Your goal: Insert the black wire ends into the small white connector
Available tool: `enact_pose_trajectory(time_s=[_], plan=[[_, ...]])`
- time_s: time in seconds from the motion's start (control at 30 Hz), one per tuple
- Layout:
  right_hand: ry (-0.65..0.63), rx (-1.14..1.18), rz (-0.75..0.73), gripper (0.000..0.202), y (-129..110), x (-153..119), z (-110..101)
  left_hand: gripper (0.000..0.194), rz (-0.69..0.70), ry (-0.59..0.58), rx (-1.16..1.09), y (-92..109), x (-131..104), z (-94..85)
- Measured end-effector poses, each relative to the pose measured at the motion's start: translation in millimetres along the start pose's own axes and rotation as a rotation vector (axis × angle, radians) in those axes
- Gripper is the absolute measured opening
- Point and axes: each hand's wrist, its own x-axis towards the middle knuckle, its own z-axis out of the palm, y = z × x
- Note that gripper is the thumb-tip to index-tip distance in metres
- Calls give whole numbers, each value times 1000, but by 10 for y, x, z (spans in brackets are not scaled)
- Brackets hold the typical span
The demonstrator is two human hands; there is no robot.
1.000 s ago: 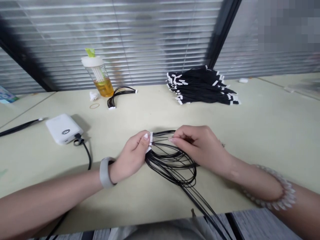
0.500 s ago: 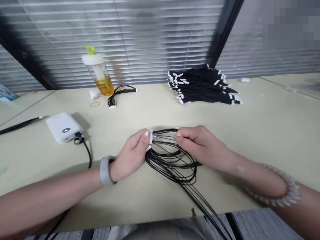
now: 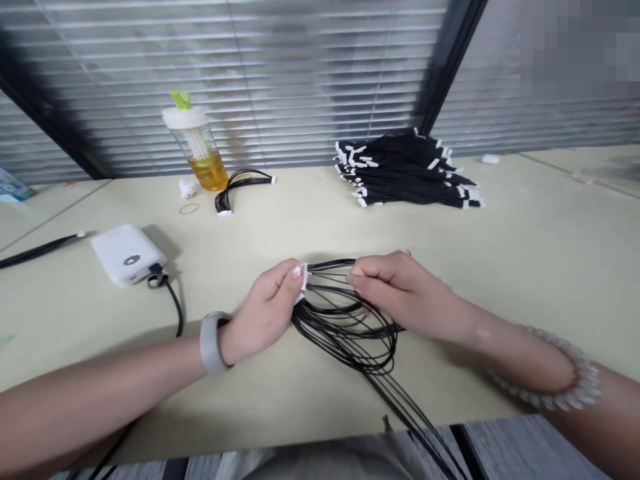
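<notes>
So the black wires (image 3: 363, 366) trail off the near edge of the tabletop (image 3: 280, 407) and loop between the hands. Left hand (image 3: 267, 300) has the white connectors (image 3: 305, 276) pinched under its thumb; right hand (image 3: 413, 297) looks pinched on a strand or two, hard to say since the fingers cover it. I'd guess the wires are light, bendy, a bit slick, so grip near the connectors and go easy on thin strands. Power bank (image 3: 120, 250) sits off left, bottle (image 3: 207, 170) and wire pile (image 3: 410, 173) farther back.

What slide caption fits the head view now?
Left grip holds white connectors; right grip pinches black wires over a pale tabletop.
</notes>
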Motion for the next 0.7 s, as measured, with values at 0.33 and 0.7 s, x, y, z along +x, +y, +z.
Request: enact_pose_trajectory(time_s=[0.33,0.7], plan=[[87,-131,-111,27,55,-3,101,32,43,-75,82,16,-34,7],[125,-269,-203,26,33,-8,217,31,69,-130,181,38,-36,22]])
